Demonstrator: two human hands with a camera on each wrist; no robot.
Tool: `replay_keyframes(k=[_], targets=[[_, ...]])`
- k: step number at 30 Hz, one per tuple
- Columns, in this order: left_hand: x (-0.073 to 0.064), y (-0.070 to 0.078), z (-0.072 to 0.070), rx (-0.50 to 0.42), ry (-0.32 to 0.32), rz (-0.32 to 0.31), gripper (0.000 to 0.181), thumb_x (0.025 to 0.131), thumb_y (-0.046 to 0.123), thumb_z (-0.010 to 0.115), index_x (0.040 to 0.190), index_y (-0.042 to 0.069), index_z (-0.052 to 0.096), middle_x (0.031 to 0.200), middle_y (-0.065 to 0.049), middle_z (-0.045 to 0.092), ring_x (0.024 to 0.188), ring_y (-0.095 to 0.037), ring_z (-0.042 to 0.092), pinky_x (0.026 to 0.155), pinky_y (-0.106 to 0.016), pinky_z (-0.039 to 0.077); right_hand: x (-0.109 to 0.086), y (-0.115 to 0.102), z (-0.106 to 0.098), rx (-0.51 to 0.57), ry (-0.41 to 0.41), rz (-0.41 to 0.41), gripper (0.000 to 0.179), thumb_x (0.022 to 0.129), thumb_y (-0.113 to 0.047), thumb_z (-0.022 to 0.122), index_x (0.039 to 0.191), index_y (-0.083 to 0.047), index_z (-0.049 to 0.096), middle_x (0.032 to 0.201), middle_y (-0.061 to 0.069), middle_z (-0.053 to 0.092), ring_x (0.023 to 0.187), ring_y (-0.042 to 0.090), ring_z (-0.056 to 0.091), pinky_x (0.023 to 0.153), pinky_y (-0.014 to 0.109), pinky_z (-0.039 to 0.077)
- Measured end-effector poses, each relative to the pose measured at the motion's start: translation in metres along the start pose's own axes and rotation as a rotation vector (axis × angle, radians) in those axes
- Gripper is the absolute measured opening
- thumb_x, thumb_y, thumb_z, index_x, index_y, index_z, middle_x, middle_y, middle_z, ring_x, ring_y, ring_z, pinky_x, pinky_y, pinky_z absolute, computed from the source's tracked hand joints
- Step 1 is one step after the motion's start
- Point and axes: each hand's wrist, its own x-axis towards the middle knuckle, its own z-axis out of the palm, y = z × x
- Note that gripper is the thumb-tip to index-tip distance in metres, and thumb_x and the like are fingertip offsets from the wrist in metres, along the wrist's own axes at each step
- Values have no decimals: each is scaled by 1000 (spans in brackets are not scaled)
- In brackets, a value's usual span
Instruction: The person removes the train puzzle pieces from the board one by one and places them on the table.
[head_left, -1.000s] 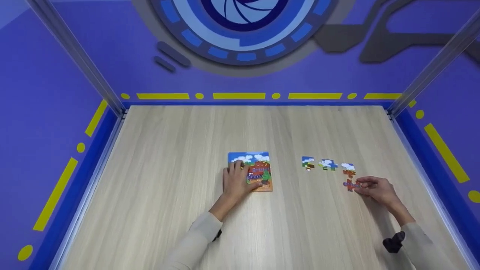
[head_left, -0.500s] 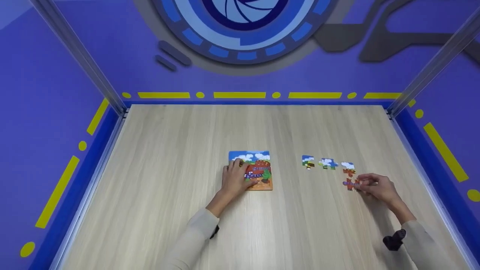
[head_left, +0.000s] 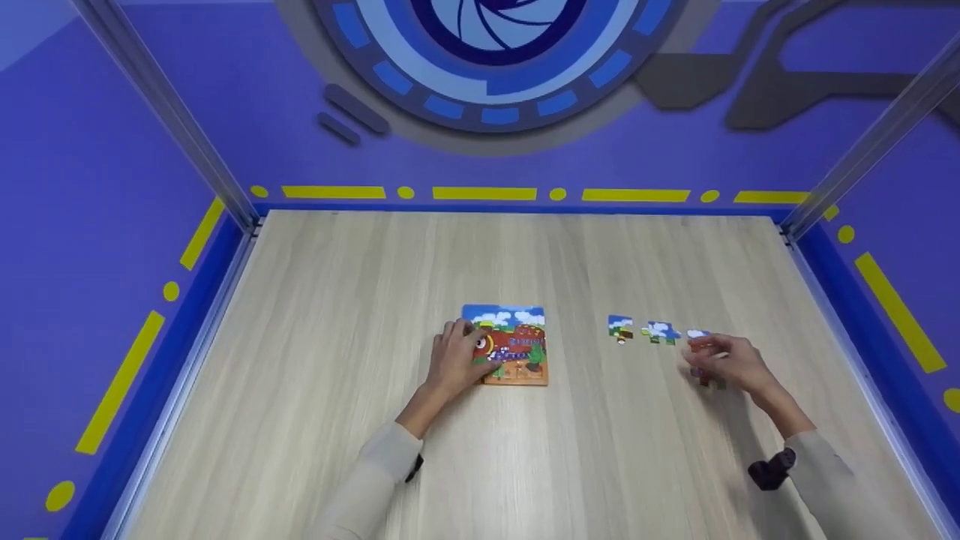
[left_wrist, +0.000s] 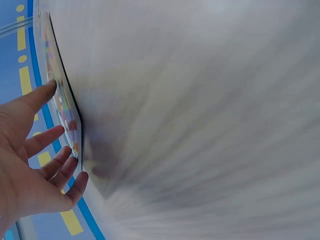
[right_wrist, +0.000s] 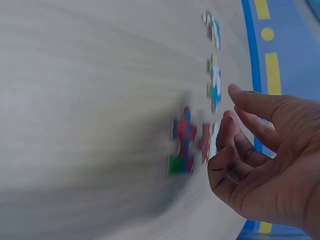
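The left hand [head_left: 454, 358] rests at the left part of the picture board [head_left: 521, 369], which lies near the middle of the table [head_left: 337, 300], and its fingers are spread apart. The right hand [head_left: 739, 364] is over the red puzzle pieces [right_wrist: 185, 130] at the right, with fingers loosely bent and thumb apart from them; whether it touches these, I cannot tell. To its left lie two separate cloud pieces [head_left: 661, 331], near each other.
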Motion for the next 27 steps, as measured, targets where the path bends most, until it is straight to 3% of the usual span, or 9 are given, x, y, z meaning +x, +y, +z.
replay_keyframes(k=[4, 9, 13, 19, 27], targets=[[-2, 1, 2, 52, -15, -20, 61, 82, 46, 83, 129, 8, 69, 121, -12, 59, 110, -27, 50, 91, -48, 44, 8, -15, 17, 28, -40, -39, 38, 99, -15, 68, 127, 10, 62, 102, 19, 72, 75, 10, 64, 63, 26, 54], [0, 5, 2, 134, -41, -39, 65, 80, 50, 84, 130, 11, 69, 123, -12, 59, 113, -28, 51, 92, -50, 46, 20, -33, 44, 25, -99, -89, 35, 99, -17, 67, 125, 6, 66, 105, 20, 72, 87, 16, 66, 70, 27, 55], [2, 6, 0, 176, -68, -52, 67, 80, 52, 83, 132, 13, 68, 123, -11, 59, 114, -28, 52, 92, -50, 47, 34, -47, 67, 60, -162, -143, 33, 98, -13, 67, 124, 7, 66, 107, 24, 72, 88, 19, 67, 70, 26, 54], [4, 5, -3, 185, -87, -62, 72, 79, 55, 83, 135, 13, 67, 127, -11, 59, 117, -28, 51, 92, -50, 47, 60, -80, 99, 42, -199, -168, 30, 97, -13, 68, 121, 5, 70, 111, 21, 72, 87, 13, 63, 71, 20, 50], [2, 5, -2, 183, -98, -52, 74, 78, 56, 83, 136, 13, 66, 129, -12, 58, 119, -29, 51, 94, -51, 48, 82, -125, 150, 21, -251, -215, 30, 95, -15, 71, 121, 0, 72, 106, 15, 74, 89, 17, 63, 78, 25, 49]])
